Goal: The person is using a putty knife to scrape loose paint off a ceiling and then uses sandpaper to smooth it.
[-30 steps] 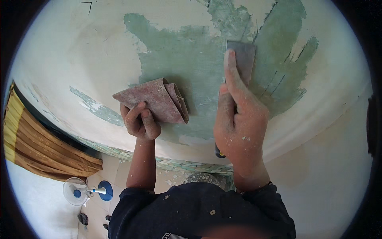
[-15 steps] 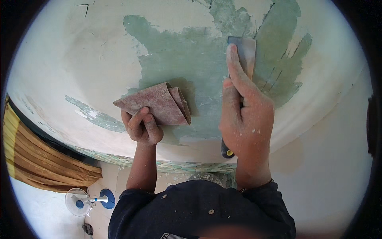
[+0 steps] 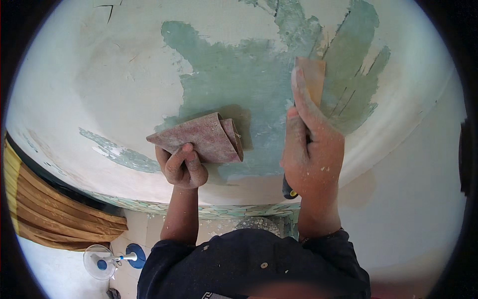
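My right hand (image 3: 316, 152) is wrapped round the dark handle of a putty knife (image 3: 314, 79), its index finger stretched along the flat metal blade. The blade points up and lies over a green patch on the wall (image 3: 234, 74), where the white coat is gone; whether its edge touches cannot be told. In my left hand (image 3: 181, 167) a folded sheet of reddish-brown sandpaper (image 3: 199, 137) is pinched, dusty with white powder. It casts a shadow on the wall. Dust and small flakes cover both hands.
Dark cracks cross the wall at the upper right. A brown-gold curtain (image 3: 64, 209) hangs at the lower left, above a white and blue fan (image 3: 112, 260). Patterned tiles (image 3: 234, 211) line the wall's lower part, with flakes on the floor (image 3: 214, 226).
The putty knife and my right hand have moved slightly down and to the right across the wall. My left hand has shifted a little down and right with the sandpaper.
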`<state>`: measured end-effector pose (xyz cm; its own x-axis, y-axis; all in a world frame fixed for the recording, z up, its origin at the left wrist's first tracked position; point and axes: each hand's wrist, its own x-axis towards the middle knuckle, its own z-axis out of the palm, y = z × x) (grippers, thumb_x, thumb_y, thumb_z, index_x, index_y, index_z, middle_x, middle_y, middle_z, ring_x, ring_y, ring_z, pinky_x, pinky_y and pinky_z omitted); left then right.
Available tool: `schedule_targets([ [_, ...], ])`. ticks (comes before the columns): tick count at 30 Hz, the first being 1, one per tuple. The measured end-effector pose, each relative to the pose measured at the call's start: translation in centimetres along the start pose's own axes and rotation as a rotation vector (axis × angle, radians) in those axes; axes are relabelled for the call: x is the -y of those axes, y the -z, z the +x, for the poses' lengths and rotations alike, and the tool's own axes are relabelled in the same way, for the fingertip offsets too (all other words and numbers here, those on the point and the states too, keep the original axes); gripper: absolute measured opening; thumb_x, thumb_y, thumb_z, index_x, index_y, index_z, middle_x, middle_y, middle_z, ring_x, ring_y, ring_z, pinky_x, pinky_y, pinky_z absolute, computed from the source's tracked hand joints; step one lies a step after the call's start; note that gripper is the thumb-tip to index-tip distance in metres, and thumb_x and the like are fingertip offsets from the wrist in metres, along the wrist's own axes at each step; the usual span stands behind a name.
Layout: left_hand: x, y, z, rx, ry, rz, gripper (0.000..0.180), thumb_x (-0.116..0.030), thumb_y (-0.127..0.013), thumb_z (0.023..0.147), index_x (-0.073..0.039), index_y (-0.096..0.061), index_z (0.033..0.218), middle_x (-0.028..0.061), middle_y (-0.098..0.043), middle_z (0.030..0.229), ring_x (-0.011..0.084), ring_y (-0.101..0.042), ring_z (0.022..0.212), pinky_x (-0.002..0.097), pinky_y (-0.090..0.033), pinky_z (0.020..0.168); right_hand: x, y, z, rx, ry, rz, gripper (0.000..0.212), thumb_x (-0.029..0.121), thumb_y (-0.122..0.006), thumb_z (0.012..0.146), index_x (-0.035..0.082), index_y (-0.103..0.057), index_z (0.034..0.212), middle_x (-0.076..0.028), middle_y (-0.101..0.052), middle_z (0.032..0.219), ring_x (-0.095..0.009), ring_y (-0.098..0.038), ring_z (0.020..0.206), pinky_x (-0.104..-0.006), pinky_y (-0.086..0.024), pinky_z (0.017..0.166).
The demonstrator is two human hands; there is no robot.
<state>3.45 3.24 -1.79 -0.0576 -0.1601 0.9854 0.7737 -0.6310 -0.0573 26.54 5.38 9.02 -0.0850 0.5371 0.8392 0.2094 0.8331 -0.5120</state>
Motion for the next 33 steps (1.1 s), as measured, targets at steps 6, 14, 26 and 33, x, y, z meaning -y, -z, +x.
schedule_targets([
  [6, -0.2, 0.0, 0.1, 0.016, 0.008, -0.005, 0.02, -0.006, -0.058, 0.097, -0.009, -0.061, 0.116, 0.0255, -0.055, 0.115, 0.0341, -0.059, 0.096, 0.0429, -0.049, 0.083, 1.0, 0.7, 1.9, 0.003, -0.049, 0.087, 0.048, -0.006, -0.047, 0.099, 0.008, -0.057, 0.144, 0.0, -0.064, 0.082, -0.002, -0.042, 0.052, -0.0185, -0.037, 0.048],
  [14, -0.5, 0.1, -0.1, 0.021, 0.032, 0.017, 0.018, -0.004, -0.057, 0.096, -0.009, -0.06, 0.114, 0.0249, -0.055, 0.113, 0.0344, -0.059, 0.095, 0.0438, -0.05, 0.082, 1.0, 1.2, 2.2, -0.038, -0.069, 0.074, 0.046, -0.002, -0.047, 0.101, 0.011, -0.056, 0.145, 0.003, -0.055, 0.066, -0.002, -0.04, 0.044, -0.0206, -0.036, 0.043],
  [26, -0.2, 0.1, -0.2, 0.033, 0.023, 0.023, 0.021, -0.004, -0.059, 0.096, -0.009, -0.061, 0.116, 0.0247, -0.055, 0.115, 0.0342, -0.059, 0.097, 0.0439, -0.049, 0.085, 0.8, 1.5, 3.1, -0.002, -0.062, 0.066, 0.05, -0.007, -0.056, 0.091, 0.007, -0.061, 0.139, -0.025, -0.07, 0.098, -0.006, -0.051, 0.064, -0.0252, -0.046, 0.06],
  [33, -0.4, 0.1, 0.1, 0.025, 0.02, 0.024, 0.021, -0.004, -0.058, 0.096, -0.009, -0.061, 0.116, 0.0248, -0.055, 0.115, 0.0348, -0.06, 0.097, 0.0444, -0.05, 0.085, 0.5, 1.1, 3.6, -0.029, 0.08, 0.038, 0.045, 0.001, -0.049, 0.102, 0.013, -0.056, 0.145, 0.005, -0.05, 0.065, -0.002, -0.04, 0.045, -0.02, -0.036, 0.043],
])
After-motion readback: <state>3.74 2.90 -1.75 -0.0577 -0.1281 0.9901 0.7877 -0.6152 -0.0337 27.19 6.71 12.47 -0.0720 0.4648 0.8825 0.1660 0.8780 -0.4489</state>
